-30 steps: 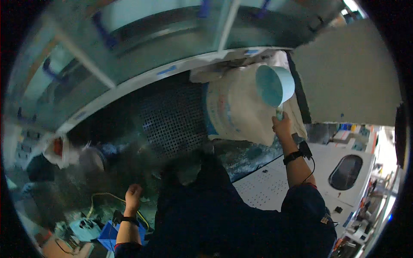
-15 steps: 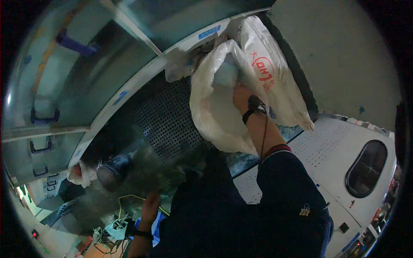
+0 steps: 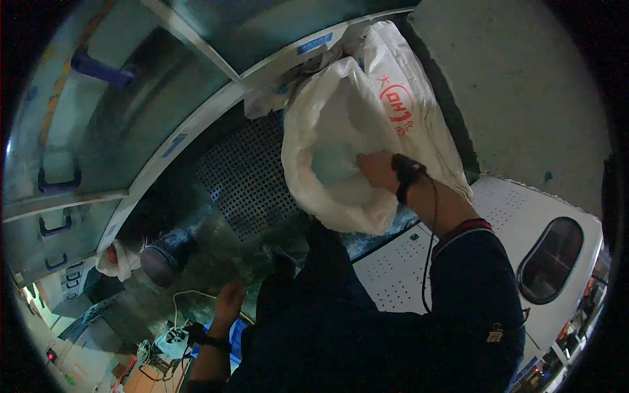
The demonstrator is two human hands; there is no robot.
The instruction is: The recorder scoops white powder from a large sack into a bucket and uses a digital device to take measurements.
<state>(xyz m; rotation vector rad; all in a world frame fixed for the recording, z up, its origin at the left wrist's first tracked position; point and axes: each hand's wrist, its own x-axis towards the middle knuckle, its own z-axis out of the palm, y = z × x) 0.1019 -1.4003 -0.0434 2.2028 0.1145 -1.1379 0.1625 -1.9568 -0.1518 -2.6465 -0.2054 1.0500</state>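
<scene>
My right hand (image 3: 379, 169) reaches over the right side of a large open white sack (image 3: 304, 173), with its fingers inside the mouth. Those fingers are closed together; what they hold, if anything, is too unclear to name. Pale, bluish-white contents or lining (image 3: 334, 160) show inside the sack. Pressed against its right side leans a second white woven sack (image 3: 429, 134) with red printing. My left hand (image 3: 229, 301) hangs low at my left, away from the sacks. Its fingers look loose, and nothing shows in them.
A perforated dark plate (image 3: 249, 180) lies left of the open sack. Glass panels with dark handles (image 3: 59, 180) curve along the left. A white perforated cabinet (image 3: 485, 229) with a dark oval window stands at right. On the floor are a dark round container (image 3: 160, 265) and a yellow cord (image 3: 187, 293).
My right hand has drawn back down and slightly right, from deeper in the sack to near its rim. My left hand stays low at the left, nearly unmoved.
</scene>
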